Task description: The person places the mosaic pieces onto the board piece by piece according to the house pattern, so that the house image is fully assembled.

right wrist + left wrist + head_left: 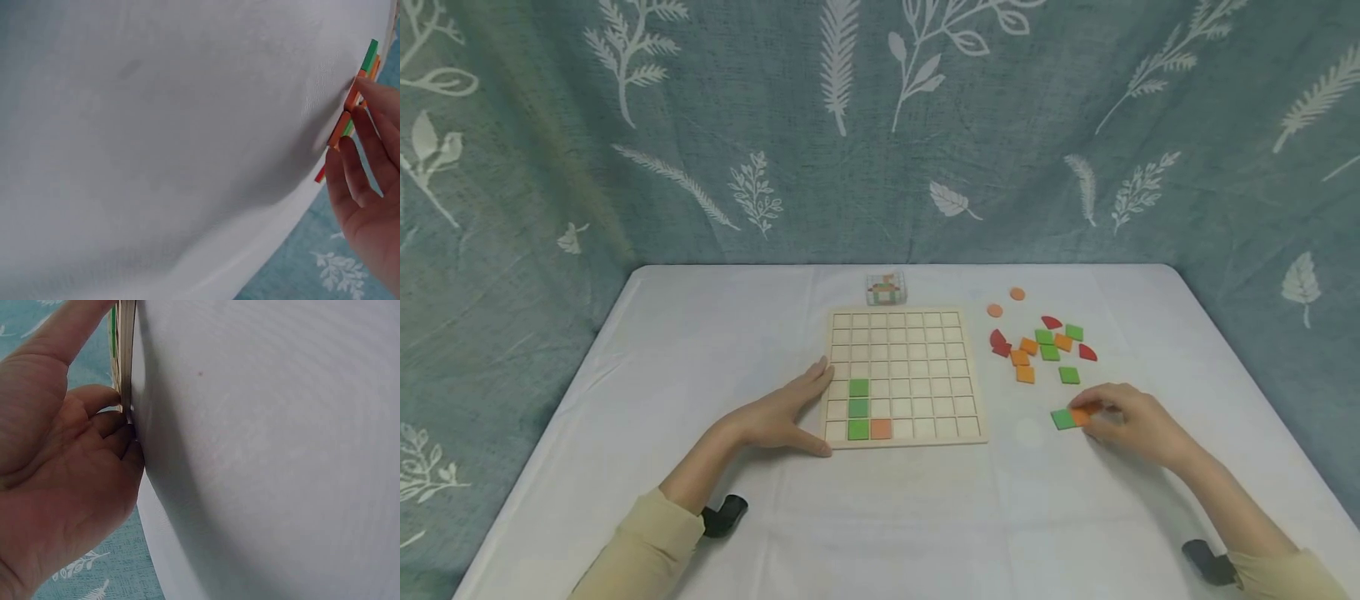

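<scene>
One wooden grid board (932,367) mid-table, three green squares (858,408) stacked in its second column, one orange square (881,429) beside the lowest. Left hand (786,410) spread, thumb and fingers against the board's left edge. Right hand (1131,423) pinches an orange tile (1080,417); one green tile (1063,419) adjoins it; a further orange bit under the fingers is partly hidden. Loose beyond: four green, four orange squares, four red pieces (1087,352), two orange discs (1017,293). Small patterned box (886,288) just behind the board. White cloth (887,517) strip separates board and tiles, running wide to the near side; leaf-print curtain (880,200) bounds the back.
</scene>
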Motion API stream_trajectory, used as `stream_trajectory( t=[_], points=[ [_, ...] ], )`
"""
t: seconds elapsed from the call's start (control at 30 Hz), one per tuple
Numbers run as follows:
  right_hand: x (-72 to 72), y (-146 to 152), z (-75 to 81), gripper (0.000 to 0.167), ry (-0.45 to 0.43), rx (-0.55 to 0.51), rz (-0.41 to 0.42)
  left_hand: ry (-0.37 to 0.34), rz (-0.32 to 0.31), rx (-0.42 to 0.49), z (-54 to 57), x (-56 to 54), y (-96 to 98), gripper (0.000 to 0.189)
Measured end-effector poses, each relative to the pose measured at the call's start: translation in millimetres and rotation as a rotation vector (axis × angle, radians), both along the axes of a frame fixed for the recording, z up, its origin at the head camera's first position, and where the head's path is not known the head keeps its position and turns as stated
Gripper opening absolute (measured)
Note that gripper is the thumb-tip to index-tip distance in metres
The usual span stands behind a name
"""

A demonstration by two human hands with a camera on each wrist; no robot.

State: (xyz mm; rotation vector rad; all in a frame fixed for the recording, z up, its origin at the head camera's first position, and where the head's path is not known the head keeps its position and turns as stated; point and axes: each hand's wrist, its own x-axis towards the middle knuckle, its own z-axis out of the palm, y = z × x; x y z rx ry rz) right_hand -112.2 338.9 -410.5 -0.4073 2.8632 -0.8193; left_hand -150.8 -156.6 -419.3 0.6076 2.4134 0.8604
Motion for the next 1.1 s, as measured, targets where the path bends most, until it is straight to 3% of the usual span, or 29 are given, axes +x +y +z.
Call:
stream_trajectory(
  t=[0.33,0.63,0.9,1.1],
  points=[
    [-1.9,-4.1,-3.1,0.031,0.034,0.002,-0.058,-0.002,0.004,0.006,0.0,1.9,-1.0,0.117],
    [-6.8,-41.5,-3.6,0.032,-0.058,-0.224,-0.131,0.003,0.005,0.013,-1.2,2.7,-2.0,0.117],
    [-11.2,-92.0,-7.0,0.027,-0.169,-0.363,-0.069,0.004,0.011,0.009,-3.6,2.2,-0.7,0.117],
    [-13.0,-132.1,-8.8,0.016,-0.178,-0.394,0.069,0.011,0.013,0.005,-6.2,1.2,-1.3,0.118]
  ],
)
